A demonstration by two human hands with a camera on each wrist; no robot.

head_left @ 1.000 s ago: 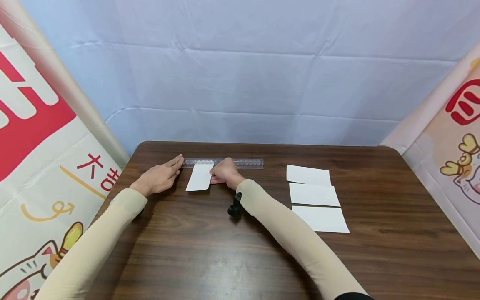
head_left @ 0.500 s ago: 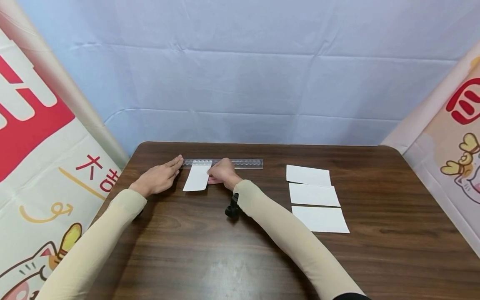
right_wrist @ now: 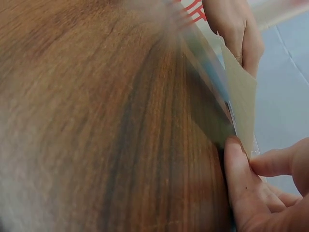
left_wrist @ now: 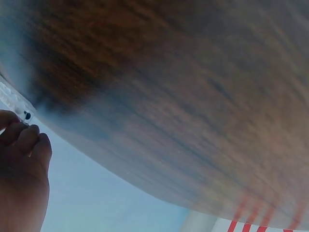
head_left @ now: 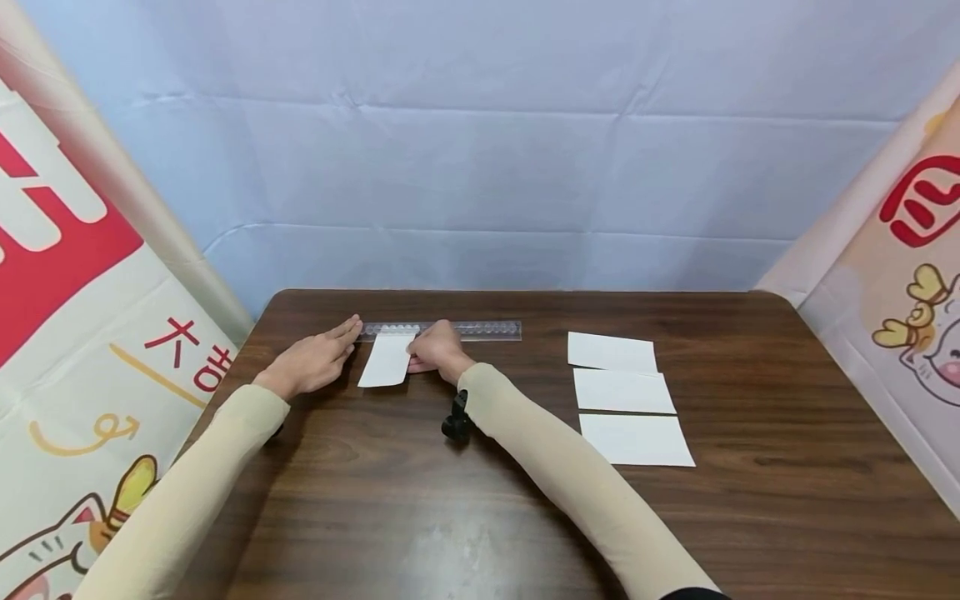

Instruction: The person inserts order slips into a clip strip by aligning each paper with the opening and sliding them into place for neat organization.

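A clear plastic ruler (head_left: 487, 331) lies along the far side of the table. My left hand (head_left: 309, 364) rests at its left end with fingers extended, and in the left wrist view those fingers meet the ruler's end (left_wrist: 19, 106) with a small hole in it. My right hand (head_left: 438, 350) pinches the right edge of a white slip of paper (head_left: 386, 358) between thumb and fingers. The slip's far end overlaps the ruler, and its near end points toward me. From the right wrist view, the paper (right_wrist: 241, 96) stands tilted up off the tabletop.
Three white paper pieces (head_left: 626, 390) lie in a column on the right of the brown wooden table (head_left: 450, 500). A pale blue cloth (head_left: 480, 167) hangs behind the far edge. Printed banners (head_left: 67, 333) flank both sides.
My right hand has slid left along the ruler with the slip of paper, bringing it closer to my left hand. The left hand stays at the ruler's end. The head view has shifted slightly.
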